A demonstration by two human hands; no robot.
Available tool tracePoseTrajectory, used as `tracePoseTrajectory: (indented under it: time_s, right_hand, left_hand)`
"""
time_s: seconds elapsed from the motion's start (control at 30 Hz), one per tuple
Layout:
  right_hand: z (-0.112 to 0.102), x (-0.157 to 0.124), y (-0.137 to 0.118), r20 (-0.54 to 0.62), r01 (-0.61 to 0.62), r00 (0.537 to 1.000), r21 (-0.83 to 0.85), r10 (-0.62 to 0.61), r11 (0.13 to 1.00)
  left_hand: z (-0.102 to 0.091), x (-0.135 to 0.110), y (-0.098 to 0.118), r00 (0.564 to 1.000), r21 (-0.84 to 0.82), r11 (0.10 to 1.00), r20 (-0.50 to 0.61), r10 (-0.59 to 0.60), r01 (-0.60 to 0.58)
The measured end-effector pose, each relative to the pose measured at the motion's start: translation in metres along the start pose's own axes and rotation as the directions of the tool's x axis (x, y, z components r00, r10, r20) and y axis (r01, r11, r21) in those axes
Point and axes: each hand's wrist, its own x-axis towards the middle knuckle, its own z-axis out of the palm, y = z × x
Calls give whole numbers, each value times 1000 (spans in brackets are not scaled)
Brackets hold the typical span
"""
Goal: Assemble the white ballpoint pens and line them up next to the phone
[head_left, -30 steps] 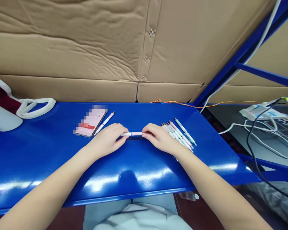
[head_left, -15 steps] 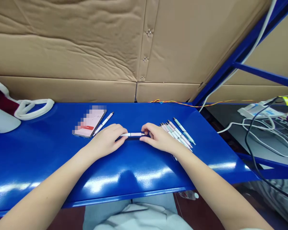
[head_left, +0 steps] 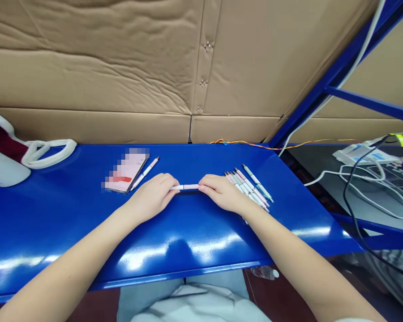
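One pale pink pen (head_left: 184,187) is held level at centre frame over the blue worktop (head_left: 53,232), its one end gripped by the left hand (head_left: 152,195) and its other by the right hand (head_left: 221,192). On both sides the fingers (head_left: 204,188) are nearly closed, pinching the barrel. If the pinch is loosened or the hands are moved unevenly, the pen could be dropped and could roll on the glossy surface into the fanned pens (head_left: 248,188) just right of the right hand, disturbing them, or toward the loose white pen (head_left: 145,173) beside the smartphone (head_left: 126,172).
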Motion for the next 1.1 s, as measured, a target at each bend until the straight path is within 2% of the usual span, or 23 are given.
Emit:
tracePoseTrajectory:
  time_s: [0.17,0.3,0.4,0.47,0.57,0.6,0.77,0.9,1.1]
  right_hand:
    - [2,2,0,1,-54,999,114,54,992]
    - [3,1,-4,14,-159,987,153,159,975]
    - [-8,-1,-6,17,-232,973,37,231,972]
    - [-20,-4,-2,11,-308,951,-96,310,947]
    - [-34,-6,10,-64,-414,906,-339,418,845]
    - [-37,-6,14,-58,-436,890,-390,451,811]
    - [-33,-4,13,-2,-440,854,-537,521,719]
    - [-28,-4,5,-30,-458,835,-591,549,664]
    - [-22,-3,6,-36,-432,850,-619,526,656]
  left_hand:
    - [2,0,2,1000,20,1000,-8,-5,5]
    - [1,1,5,1000,13,1000,7,-21,21]
    - [-2,2,5,995,49,996,58,-77,75]
    - [-5,3,1,989,139,983,68,-132,122]
    - [-7,4,-12,975,289,934,7,-223,212]
    - [-8,5,-17,965,325,911,-13,-263,253]
    - [-4,5,-35,922,400,843,-15,-386,359]
    - [-1,5,-37,930,386,852,-44,-364,352]
    - [-1,4,-30,957,316,903,-114,-268,290]
